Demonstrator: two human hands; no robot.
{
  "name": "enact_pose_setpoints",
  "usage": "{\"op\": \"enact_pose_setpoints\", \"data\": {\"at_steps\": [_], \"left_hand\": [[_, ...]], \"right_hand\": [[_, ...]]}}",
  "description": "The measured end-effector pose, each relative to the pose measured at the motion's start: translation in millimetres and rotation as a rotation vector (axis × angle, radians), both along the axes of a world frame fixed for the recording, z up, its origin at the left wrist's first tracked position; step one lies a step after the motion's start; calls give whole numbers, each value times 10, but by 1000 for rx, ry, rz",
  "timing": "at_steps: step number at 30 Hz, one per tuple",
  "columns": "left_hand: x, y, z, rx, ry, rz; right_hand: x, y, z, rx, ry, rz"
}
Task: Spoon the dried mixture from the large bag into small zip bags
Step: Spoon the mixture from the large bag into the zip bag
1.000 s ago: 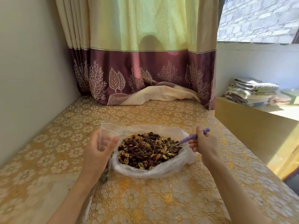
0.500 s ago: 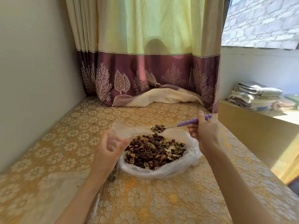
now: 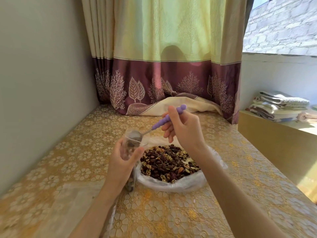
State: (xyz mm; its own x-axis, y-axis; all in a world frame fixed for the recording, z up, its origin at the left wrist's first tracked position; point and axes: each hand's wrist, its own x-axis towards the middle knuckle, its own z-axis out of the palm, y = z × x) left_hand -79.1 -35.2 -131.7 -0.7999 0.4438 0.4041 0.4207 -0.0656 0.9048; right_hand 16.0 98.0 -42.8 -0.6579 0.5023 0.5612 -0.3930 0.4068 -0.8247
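A large white plastic bag (image 3: 180,185) lies open on the table, full of a dark dried mixture (image 3: 169,163) of nuts and fruit. My left hand (image 3: 122,164) grips a small clear zip bag (image 3: 131,143) upright just left of the large bag; some mixture shows inside it and at its bottom. My right hand (image 3: 182,129) holds a spoon by its purple handle (image 3: 167,118). The metal bowl of the spoon (image 3: 135,135) is tipped into the mouth of the small bag.
The table (image 3: 85,160) has a gold floral cover and meets a plain wall on the left. A curtain (image 3: 163,74) hangs at the back, its hem lying on the table. Folded towels (image 3: 277,106) lie on a ledge at right. Clear plastic (image 3: 77,203) lies near my left forearm.
My right hand lifted a spoonful out of the large bag and carried it left and up to the small bag's mouth, where the spoon now tips. My left hand kept holding the small bag.
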Motion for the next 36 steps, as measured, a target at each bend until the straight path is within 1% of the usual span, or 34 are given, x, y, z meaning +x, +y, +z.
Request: {"op": "enact_pose_setpoints", "data": {"at_steps": [3,7,14,16,18,21,25,29,31,33,36], "left_hand": [[-29,-14,-1,6,-2,18],[-30,-10,18,28,8,20],[-27,-32,22,45,1,40],[-30,-37,19,32,6,64],[-33,-42,14,24,8,80],[-32,-46,15,18,22,82],[-24,-46,13,-7,51,87],[-32,-43,-7,-21,51,80],[-26,-41,-5,-23,50,83],[-21,-36,-4,-20,33,81],[-9,-35,-3,-29,28,83]], "right_hand": [[-2,-25,-5,79,13,22],[46,27,-4,26,56,28],[243,344,-91,-314,152,-108],[315,465,-174,-365,147,-179],[385,588,-281,-339,107,-283],[478,743,-471,-231,5,-470],[573,878,-676,-117,-40,-665],[590,995,-786,-25,-84,-727],[576,1004,-817,-27,-112,-734],[549,984,-842,-83,-120,-704],[507,953,-880,-227,-120,-598]]}}
